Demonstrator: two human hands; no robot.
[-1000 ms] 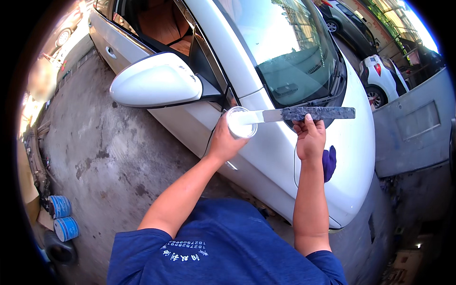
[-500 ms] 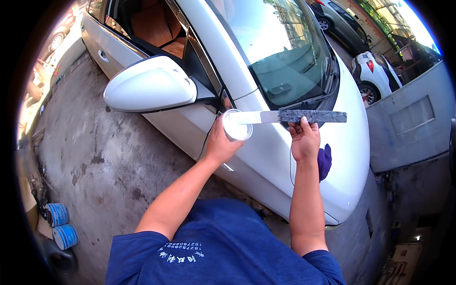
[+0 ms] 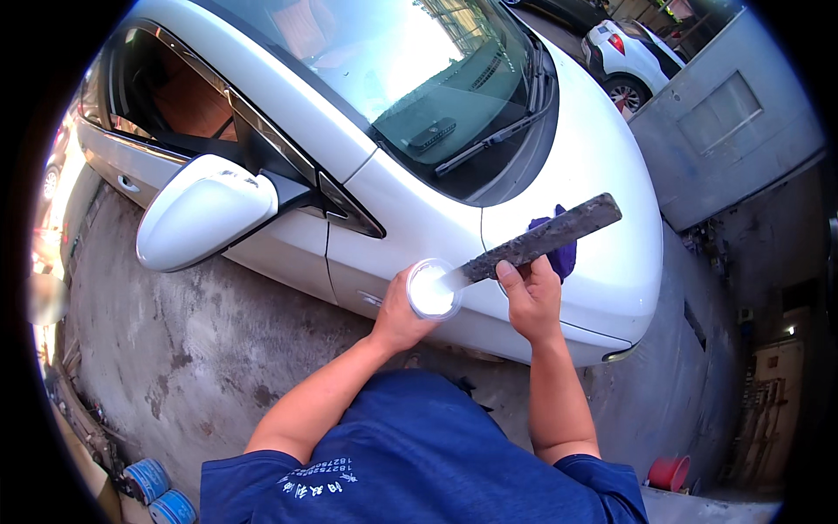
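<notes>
My left hand (image 3: 403, 312) is wrapped round a clear cup of white paint (image 3: 434, 289), held upright beside the white car's front fender. In my right hand (image 3: 532, 301) is a long flat stirring stick (image 3: 559, 234), dark and crusted with dried paint, pinched between thumb and fingers. It slants down to the left, and its lower end dips into the white liquid. Behind the stick, a purple cloth or glove (image 3: 566, 260) lies on the car's hood, partly hidden by the stick and my right hand.
The white car (image 3: 419, 227) fills the space ahead, its side mirror (image 3: 205, 214) jutting out at left. Blue cans (image 3: 147, 479) stand on the stained concrete floor at lower left, and a red bucket (image 3: 669, 472) at lower right. A grey panel (image 3: 729, 122) and another white car (image 3: 621, 59) are beyond.
The stick has gone from nearly level to slanted, its lower end now down in the cup. Both hands sit lower in view, and the view has shifted relative to the car.
</notes>
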